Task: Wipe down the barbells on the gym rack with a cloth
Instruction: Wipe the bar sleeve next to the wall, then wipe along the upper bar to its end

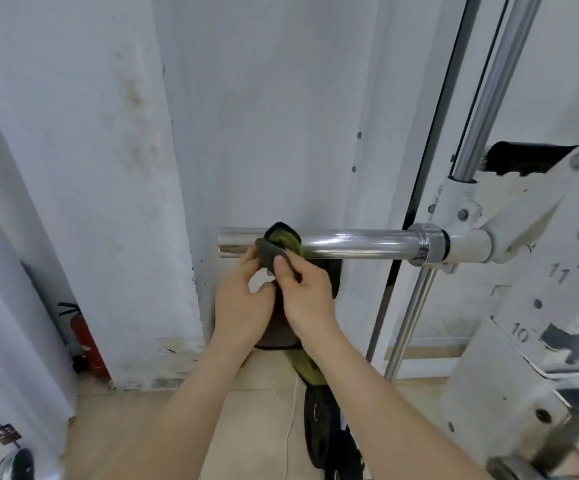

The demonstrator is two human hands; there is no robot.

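Cloth (282,242) over barbell sleeve (350,242), both hands

A red fire extinguisher (85,337) stands on the floor (135,431) against the stained white wall (73,168) at lower left. A thin white cable (289,434) runs across the beige floor beside dark weight plates (319,431).

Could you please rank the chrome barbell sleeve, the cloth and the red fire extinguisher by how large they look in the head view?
1. chrome barbell sleeve, the longest span.
2. cloth, looped over the sleeve, hanging partly hidden behind both hands.
3. red fire extinguisher, though it stands farther away, so its true size is unsure.
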